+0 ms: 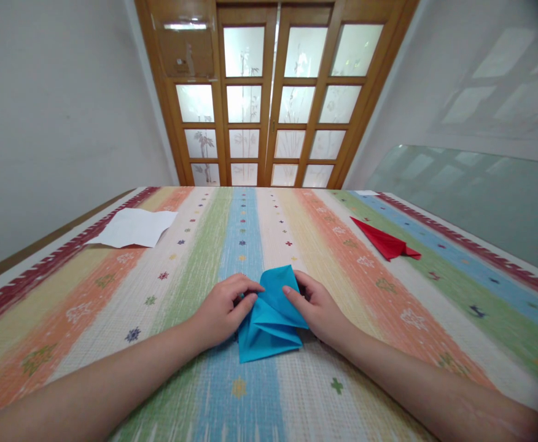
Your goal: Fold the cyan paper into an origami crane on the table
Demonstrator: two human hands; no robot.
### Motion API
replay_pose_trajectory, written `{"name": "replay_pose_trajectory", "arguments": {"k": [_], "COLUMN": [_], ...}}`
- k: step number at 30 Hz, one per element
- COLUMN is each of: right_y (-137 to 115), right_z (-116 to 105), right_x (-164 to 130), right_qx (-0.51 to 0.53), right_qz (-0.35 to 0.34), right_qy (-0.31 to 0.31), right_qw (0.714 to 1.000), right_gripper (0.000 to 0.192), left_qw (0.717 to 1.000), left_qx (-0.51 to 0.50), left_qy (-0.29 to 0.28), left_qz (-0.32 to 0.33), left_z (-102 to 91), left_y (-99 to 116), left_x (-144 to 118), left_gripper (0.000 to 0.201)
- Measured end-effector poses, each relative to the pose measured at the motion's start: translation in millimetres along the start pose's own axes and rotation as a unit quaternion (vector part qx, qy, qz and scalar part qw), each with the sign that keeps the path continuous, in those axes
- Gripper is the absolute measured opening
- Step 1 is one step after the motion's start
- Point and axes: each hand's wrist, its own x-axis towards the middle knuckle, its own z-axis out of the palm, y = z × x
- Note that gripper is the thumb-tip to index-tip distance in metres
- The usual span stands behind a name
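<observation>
Between my two hands is a sheet of blue paper point(271, 331), folded into several overlapping layers with creases fanning across its front. My left hand point(230, 307) pinches its left edge, thumb in front and fingers curled round the side. On the right, my right hand point(315, 307) grips the upper right edge, its thumb lying on the front face and the other fingers behind the paper, partly hidden. The blue paper is tilted up a little, its lower edge close to the tablecloth; whether it touches the cloth I cannot tell.
A striped tablecloth point(195, 288) covers the table. A creased white sheet of paper point(133, 227) lies at the far left. Toward the right is a folded red paper piece point(384, 239) with a pointed end. Wooden doors point(269, 92) with glass panes stand beyond the table.
</observation>
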Motion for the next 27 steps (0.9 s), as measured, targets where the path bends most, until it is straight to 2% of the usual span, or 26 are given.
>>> {"name": "replay_pose_trajectory", "arguments": {"k": [5, 10, 18, 23, 27], "right_y": [3.1, 1.7, 0.2, -2.4, -4.9], "right_z": [-1.5, -2.1, -5.8, -3.6, 3.1], "right_x": [0.6, 1.8, 4.9, 3.6, 0.1], "right_qx": [0.023, 0.053, 0.068, 0.084, 0.074], "right_qz": [-0.002, 0.004, 0.039, 0.054, 0.035], "right_qy": [0.006, 0.014, 0.026, 0.018, 0.001], "right_qw": [1.0, 0.998, 0.997, 0.995, 0.997], "right_gripper": [0.033, 0.037, 0.034, 0.026, 0.019], "left_qw": [0.999, 0.998, 0.996, 0.99, 0.99], "left_qx": [-0.034, -0.036, -0.054, -0.073, -0.027], "left_qy": [-0.009, -0.007, 0.001, 0.029, 0.039], "left_qz": [-0.02, -0.058, -0.07, -0.118, -0.131], "left_z": [0.7, 3.2, 2.7, 6.9, 12.2], "left_y": [-0.9, -4.7, 0.0, 2.0, 4.7], "left_x": [-0.9, 0.9, 1.2, 2.8, 7.6], "left_gripper": [0.025, 0.016, 0.013, 0.028, 0.033]}}
